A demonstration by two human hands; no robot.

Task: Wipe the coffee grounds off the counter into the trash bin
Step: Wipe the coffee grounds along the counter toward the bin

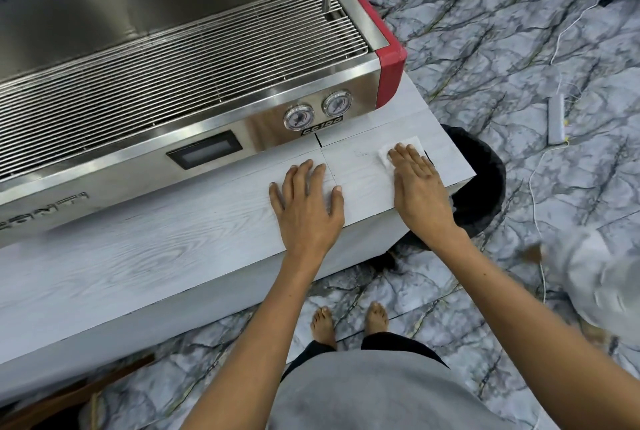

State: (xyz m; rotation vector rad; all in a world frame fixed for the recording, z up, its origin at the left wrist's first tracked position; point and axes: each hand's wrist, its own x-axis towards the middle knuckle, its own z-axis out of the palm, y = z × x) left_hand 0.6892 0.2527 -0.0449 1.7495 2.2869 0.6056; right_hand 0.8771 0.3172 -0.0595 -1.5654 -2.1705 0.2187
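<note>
Grounds [427, 154] sit as a dark smear just past my right hand [417, 184], near counter [173, 249] edge. Fingers flat & together, pressing tissue [398, 147] down so it drags grit w/o skipping. Left hand [306, 199] splayed flat, steadying me. Bin [479, 184] waits below that edge, so pushing rightward drops it in.

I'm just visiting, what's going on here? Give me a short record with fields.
activity: wiping coffee grounds toward the counter's end
right hand: flat on a white cloth
left hand: flat on the counter, fingers spread
grounds: faint dark specks left of the cloth
trash bin: black, on the floor below the counter's end
behind: espresso machine
</note>
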